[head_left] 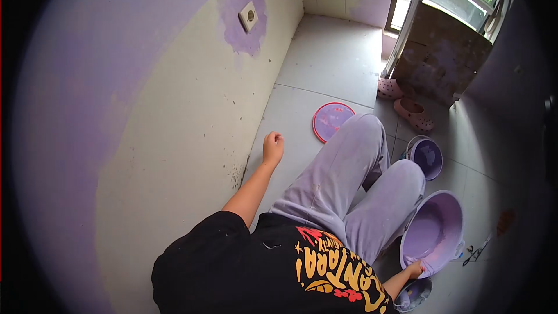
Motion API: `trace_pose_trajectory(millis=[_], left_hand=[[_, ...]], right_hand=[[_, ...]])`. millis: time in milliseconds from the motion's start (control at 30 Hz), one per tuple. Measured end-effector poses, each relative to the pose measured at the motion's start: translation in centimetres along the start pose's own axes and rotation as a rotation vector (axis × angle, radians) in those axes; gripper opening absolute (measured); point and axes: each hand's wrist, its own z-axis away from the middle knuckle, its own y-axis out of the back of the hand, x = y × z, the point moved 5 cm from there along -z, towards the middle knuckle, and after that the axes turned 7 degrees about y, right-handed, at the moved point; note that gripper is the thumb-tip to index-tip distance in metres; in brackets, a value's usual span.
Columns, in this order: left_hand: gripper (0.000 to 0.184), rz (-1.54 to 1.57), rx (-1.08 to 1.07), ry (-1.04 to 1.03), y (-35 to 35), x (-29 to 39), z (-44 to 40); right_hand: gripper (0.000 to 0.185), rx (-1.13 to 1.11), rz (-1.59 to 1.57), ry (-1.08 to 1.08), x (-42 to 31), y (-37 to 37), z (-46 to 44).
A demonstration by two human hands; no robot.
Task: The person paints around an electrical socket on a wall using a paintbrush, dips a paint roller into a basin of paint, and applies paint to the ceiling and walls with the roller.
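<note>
My right hand (415, 268) grips the near rim of a large purple basin (452, 203), which is tilted and has purple paint inside. My left hand (273, 148) hangs over the floor beside the wall, its fingers curled in and nothing visible in them. Close to that hand, past my knee, a round red-rimmed lid (331, 119) smeared with purple paint lies on the floor. Just below the basin is another container (415, 295), partly hidden by my arm.
A smaller bucket (427, 159) of purple paint stands beyond my knees. Pink clogs (414, 115) lie near a cardboard sheet (436, 52) by the door. At right is a long-handled tool (482, 249), indistinct. The partly purple wall (174, 110) holds a socket (249, 16).
</note>
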Motion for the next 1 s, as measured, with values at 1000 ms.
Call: trace_pose_trajectory(millis=[1000], left_hand=[[0.064, -0.654, 0.51, 0.408, -5.7, 0.7, -5.4]], right_hand=[[0.012, -1.901, -1.781, -0.382, -76.8, 23.3, 50.1]])
